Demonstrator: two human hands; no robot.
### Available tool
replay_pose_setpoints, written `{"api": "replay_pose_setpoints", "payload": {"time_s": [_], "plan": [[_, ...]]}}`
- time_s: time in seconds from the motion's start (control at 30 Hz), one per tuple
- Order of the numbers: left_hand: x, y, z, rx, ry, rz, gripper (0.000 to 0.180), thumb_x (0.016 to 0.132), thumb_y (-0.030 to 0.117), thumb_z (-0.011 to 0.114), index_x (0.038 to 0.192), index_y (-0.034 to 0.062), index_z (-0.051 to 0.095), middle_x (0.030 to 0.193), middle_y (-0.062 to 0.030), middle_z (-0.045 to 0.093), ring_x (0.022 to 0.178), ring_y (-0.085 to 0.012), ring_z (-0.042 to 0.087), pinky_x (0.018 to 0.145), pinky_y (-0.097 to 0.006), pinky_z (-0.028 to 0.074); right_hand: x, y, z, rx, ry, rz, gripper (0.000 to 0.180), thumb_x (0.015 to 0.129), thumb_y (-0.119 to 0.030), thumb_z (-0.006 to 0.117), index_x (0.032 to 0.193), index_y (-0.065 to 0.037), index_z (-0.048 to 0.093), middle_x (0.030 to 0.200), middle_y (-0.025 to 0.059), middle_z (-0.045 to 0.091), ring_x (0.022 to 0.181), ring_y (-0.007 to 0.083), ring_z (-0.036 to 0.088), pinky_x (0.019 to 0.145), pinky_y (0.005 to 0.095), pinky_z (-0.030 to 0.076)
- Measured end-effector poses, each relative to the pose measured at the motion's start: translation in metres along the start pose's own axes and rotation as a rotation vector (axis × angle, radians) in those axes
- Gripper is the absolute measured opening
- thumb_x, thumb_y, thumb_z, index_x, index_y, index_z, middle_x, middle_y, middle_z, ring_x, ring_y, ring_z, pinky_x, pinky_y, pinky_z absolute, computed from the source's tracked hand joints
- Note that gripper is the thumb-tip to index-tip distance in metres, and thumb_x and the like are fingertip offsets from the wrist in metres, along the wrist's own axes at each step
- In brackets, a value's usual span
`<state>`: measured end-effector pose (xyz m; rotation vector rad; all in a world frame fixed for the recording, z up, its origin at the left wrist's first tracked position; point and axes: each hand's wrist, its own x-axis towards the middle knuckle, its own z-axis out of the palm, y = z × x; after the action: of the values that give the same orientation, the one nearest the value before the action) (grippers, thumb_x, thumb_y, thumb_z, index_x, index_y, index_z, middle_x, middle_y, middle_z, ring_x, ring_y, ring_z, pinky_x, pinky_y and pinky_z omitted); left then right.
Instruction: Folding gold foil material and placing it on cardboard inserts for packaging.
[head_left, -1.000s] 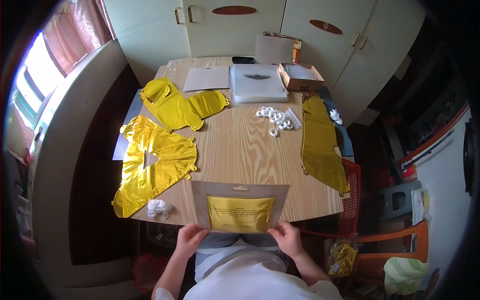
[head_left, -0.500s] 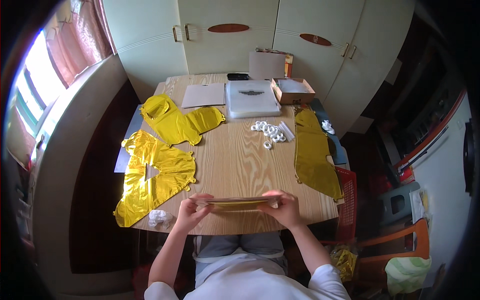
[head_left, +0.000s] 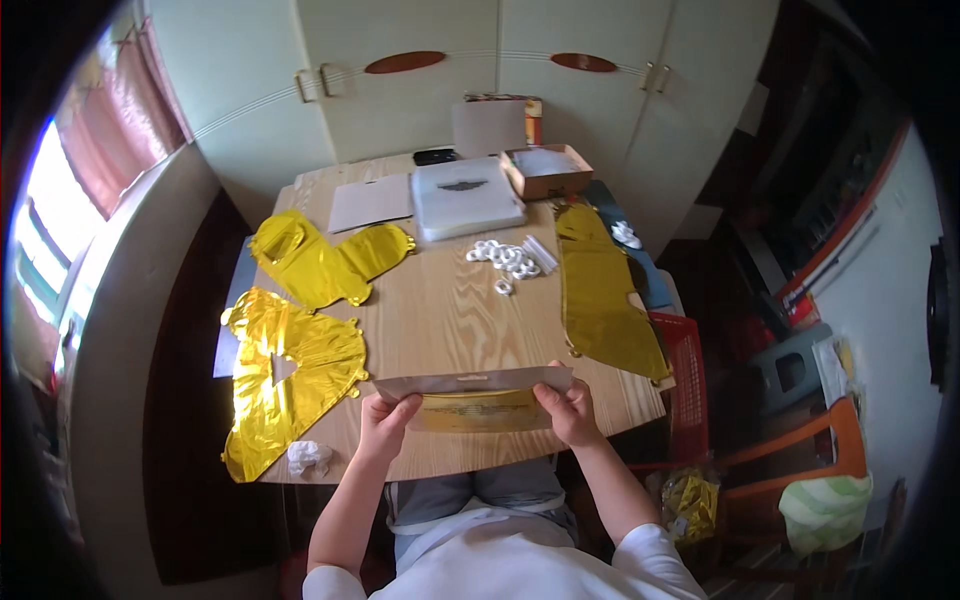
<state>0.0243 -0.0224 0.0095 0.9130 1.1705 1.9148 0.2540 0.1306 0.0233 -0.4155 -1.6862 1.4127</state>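
My left hand (head_left: pixel 388 424) and my right hand (head_left: pixel 568 410) grip the two ends of a flat clear package (head_left: pixel 478 408) over the table's near edge. A grey card with a hang slot shows along its top, and folded gold foil lies in its lower part. Thumbs press on the near side; the other fingers are mostly hidden behind. Flat gold foil balloons lie around: one (head_left: pixel 335 262) at the far left, a crinkled one (head_left: pixel 320 352) nearer my left arm, another (head_left: pixel 605 290) along the right edge.
On the wooden table (head_left: pixel 460 335) lie white rings (head_left: pixel 505 258), clear straws (head_left: pixel 541 254), stacked clear bags (head_left: pixel 466 205), grey cards (head_left: pixel 370 203), an open box (head_left: pixel 548 180) and crumpled white tissue (head_left: pixel 309 458). A red basket (head_left: pixel 687 390) and orange chair (head_left: pixel 840 450) stand at the right.
The package has tilted so that its face with the grey card and gold foil shows more. Both hands still hold its ends. The whole view has shifted slightly.
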Motion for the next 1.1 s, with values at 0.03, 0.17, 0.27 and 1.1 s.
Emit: {"api": "replay_pose_setpoints", "payload": {"time_s": [0.03,0.17,0.27,1.1], "plan": [[0.001,-0.002,0.004,0.029,-0.006,-0.015,0.011,0.089,-0.002,0.061,0.097,-0.0033,0.069,0.093,-0.0036,0.07,0.081,-0.0068,0.06,0.074,-0.025,0.049,-0.005,-0.001,-0.008,-0.019,0.038,0.027,0.009,0.095,-0.01,0.059,0.098,-0.003,0.064,0.08,-0.0016,0.047,0.068,0.0075,0.043,0.062,0.0244,0.036],[-0.002,0.001,0.039,0.336,-0.053,0.112,0.018,0.089,-0.007,0.052,0.099,-0.004,0.067,0.098,-0.0088,0.071,0.08,-0.0101,0.06,0.073,-0.025,0.048,-0.031,-0.029,-0.035,-0.221,0.334,0.058,0.048,0.096,-0.027,0.057,0.139,-0.008,0.047,0.098,-0.0019,0.049,0.068,0.005,0.038,0.058,0.019,0.032],[0.007,0.009,0.103,0.788,-0.458,0.65,0.045,0.064,-0.006,0.066,0.107,0.0029,0.067,0.108,-0.0117,0.068,0.101,-0.0284,0.064,0.083,-0.036,0.052,-0.072,-0.049,-0.046,0.166,0.202,0.2,0.076,0.094,-0.053,0.051,0.148,-0.004,0.03,0.104,-0.0005,0.052,0.068,0.004,0.04,0.058,0.0176,0.032],[-0.06,-0.004,0.043,0.966,-0.168,0.306,0.024,0.074,-0.003,0.061,0.097,0.0014,0.067,0.113,-0.0176,0.064,0.112,-0.0391,0.058,0.094,-0.046,0.047,-0.24,0.232,-0.397,-1.542,0.274,1.192,0.039,0.094,-0.038,0.048,0.123,-0.012,0.054,0.098,0.0171,0.07,0.086,0.0373,0.069,0.072,0.0478,0.056]]}}
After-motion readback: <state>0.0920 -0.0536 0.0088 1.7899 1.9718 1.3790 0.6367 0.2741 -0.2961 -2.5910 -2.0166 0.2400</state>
